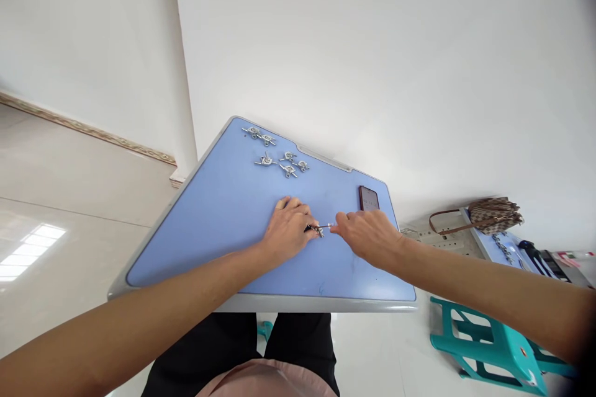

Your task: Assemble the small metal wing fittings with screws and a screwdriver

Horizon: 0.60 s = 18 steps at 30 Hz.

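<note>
On the blue desk, my left hand [291, 224] presses a small metal fitting [319, 231] down between its fingers, which cover most of it. My right hand [365, 231] is closed around the handle of a screwdriver [329, 226]. The slim shaft points left and its end meets the fitting near my left fingertips. Exactly where the tip sits is too small to tell. Several similar silvery metal fittings [288, 170] with thin arms lie loose toward the far left of the desk.
A phone [369, 198] lies near the right edge of the desk [200, 217], which stands against a white wall. To the right are a checked handbag [496, 214], another blue surface with metal parts [505, 248], and a green plastic stool [493, 347].
</note>
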Tool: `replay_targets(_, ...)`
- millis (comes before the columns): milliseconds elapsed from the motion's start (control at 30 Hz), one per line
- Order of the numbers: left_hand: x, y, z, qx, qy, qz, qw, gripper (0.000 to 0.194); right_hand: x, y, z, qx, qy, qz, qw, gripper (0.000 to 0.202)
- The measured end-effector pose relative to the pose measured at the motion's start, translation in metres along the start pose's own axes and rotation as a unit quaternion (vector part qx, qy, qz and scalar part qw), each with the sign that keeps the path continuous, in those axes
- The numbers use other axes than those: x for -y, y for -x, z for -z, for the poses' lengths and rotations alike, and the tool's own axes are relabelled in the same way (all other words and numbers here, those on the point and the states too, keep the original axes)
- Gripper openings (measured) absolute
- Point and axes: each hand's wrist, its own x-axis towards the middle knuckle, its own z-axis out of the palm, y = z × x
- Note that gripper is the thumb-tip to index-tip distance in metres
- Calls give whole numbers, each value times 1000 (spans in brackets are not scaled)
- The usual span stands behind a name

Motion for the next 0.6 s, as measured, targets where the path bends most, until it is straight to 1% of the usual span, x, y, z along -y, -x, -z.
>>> replay_targets(100,0,0,1,1,3,-1,1000,11,0,6,-4,-38,11,30,999,7)
replay_targets(200,-1,0,2,4,3,3,1000,11,0,6,-2,-17,6,46,999,8)
replay_targets(233,-1,-1,2,4,2,5,1000,12,0,5,0,-6,1,44,999,10)
replay_targets(333,-2,-1,2,4,1,5,1000,12,2,0,6,17,-11,11,1000,30)
replay_targets(400,-2,-1,2,4,2,2,1000,12,3,0,8,8,-14,-1,1000,35)
replay_targets(467,-2,-1,2,2,3,1,1000,11,4,2,6,-19,-8,14,1000,30)
replay_targets(533,-2,-1,2,0,3,2,1000,11,4,6,1,-45,5,42,998,17)
replay_targets(600,-2,-2,3,0,3,2,1000,10,4,9,-3,-48,14,57,997,11)
